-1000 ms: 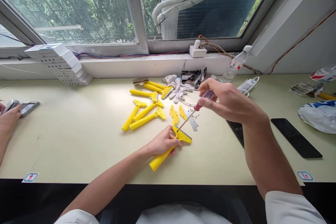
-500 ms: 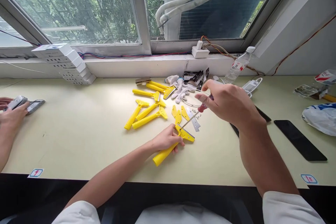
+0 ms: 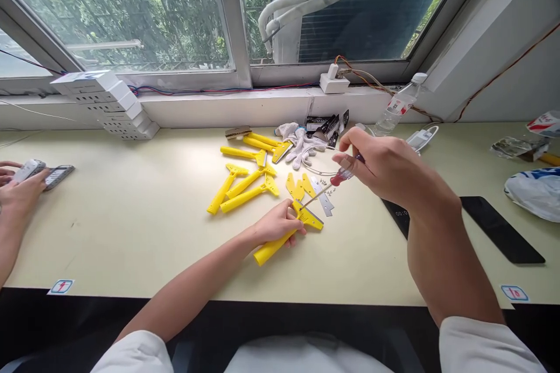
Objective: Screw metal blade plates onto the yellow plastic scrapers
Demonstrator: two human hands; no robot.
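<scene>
My left hand point(image 3: 280, 224) is closed round a yellow scraper point(image 3: 268, 252), whose wide head with a metal blade edge points right and away from me. In my right hand point(image 3: 380, 170) is a screwdriver point(image 3: 341, 177) with a red and clear handle. Its shaft slants down to the left, and the tip meets the scraper's head. Just beyond lie loose yellow cover plates point(image 3: 298, 189), bare metal blades point(image 3: 322, 198) and several tiny screws point(image 3: 324, 184). More yellow scrapers point(image 3: 250, 193) rest to the left of these parts.
White gloves point(image 3: 301, 143) and black packets point(image 3: 326, 127) lie at the back. A plastic bottle point(image 3: 399, 106) stands behind my right hand. Black phone-like slabs point(image 3: 503, 230) lie to the right. At far left, another person's hands point(image 3: 21, 189) hold a grey device. White boxes point(image 3: 116, 105) are stacked by the window.
My right hand has shifted slightly right, with the screwdriver leaning lower and its tip still at the scraper's head. My left hand keeps its grip, and the scraper sits slightly higher in view.
</scene>
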